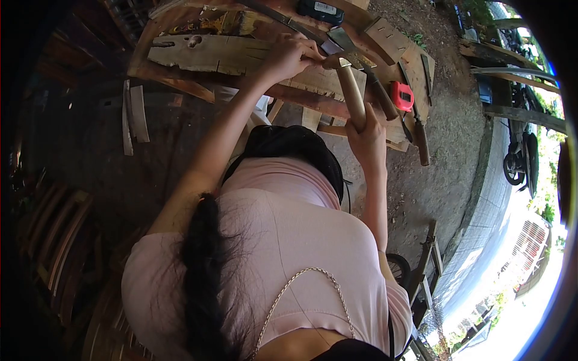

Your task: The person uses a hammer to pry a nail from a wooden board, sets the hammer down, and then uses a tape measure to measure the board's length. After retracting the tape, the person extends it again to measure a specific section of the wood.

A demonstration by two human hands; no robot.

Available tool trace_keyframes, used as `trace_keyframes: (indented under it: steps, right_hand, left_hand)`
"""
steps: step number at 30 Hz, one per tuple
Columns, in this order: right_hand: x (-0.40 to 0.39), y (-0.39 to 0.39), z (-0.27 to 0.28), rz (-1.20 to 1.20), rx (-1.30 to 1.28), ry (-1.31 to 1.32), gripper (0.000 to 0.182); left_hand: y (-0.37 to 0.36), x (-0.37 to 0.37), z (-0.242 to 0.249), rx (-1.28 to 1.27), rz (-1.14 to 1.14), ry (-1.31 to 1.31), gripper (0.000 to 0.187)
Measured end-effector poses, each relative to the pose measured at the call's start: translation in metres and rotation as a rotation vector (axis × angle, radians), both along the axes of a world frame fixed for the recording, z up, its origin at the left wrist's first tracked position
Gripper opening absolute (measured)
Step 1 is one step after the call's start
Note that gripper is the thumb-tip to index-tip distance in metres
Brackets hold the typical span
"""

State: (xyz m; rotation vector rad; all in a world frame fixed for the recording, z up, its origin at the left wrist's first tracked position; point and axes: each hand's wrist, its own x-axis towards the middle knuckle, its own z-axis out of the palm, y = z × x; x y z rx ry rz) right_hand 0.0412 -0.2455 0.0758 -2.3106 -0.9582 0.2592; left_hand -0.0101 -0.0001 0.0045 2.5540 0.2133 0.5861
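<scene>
My right hand (367, 133) is wrapped round the pale wooden handle of a hammer (350, 90), near its lower end. The hammer's head is at the top of the handle, close to the fingertips of my left hand (295, 58). My left fingers are pinched together over a rough wooden board (211, 55); what lies between them is too small to make out. Just beyond the hammer is a broad metal blade (339, 41). A dark wooden handle (380, 96) lies to the right of the hammer.
A red tape measure (402, 96) rests on the workbench's right side, near a long tool with a wooden handle (423, 144). Farther back are a wood block (386, 41) and a dark case with a barcode label (321, 11). Wood strips (138, 114) stand at left.
</scene>
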Motion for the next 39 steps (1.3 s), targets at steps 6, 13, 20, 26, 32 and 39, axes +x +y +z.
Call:
trace_keyframes:
  steps: [6, 13, 20, 26, 32, 39]
  right_hand:
    - [-0.002, -0.002, 0.0, -0.082, 0.035, 0.075, 0.029]
    - [-0.001, -0.005, -0.001, -0.054, -0.022, 0.027, 0.036]
    - [-0.007, -0.006, 0.008, -0.021, -0.08, 0.034, 0.025]
    - [-0.004, 0.0, 0.002, 0.002, -0.051, -0.006, 0.038]
    - [-0.009, -0.001, 0.007, -0.099, 0.0, 0.067, 0.033]
    - [-0.014, 0.004, 0.012, -0.115, 0.01, 0.069, 0.023]
  left_hand:
    - [0.004, 0.003, -0.002, -0.054, -0.07, -0.062, 0.015]
    - [0.007, 0.007, -0.01, -0.134, -0.145, -0.144, 0.017]
    - [0.003, 0.004, -0.005, -0.207, -0.121, -0.164, 0.01]
    - [0.005, 0.005, 0.0, -0.232, -0.124, -0.085, 0.014]
    - [0.006, 0.005, -0.005, -0.203, -0.187, -0.138, 0.014]
    - [0.006, 0.003, -0.007, -0.25, -0.158, -0.141, 0.014]
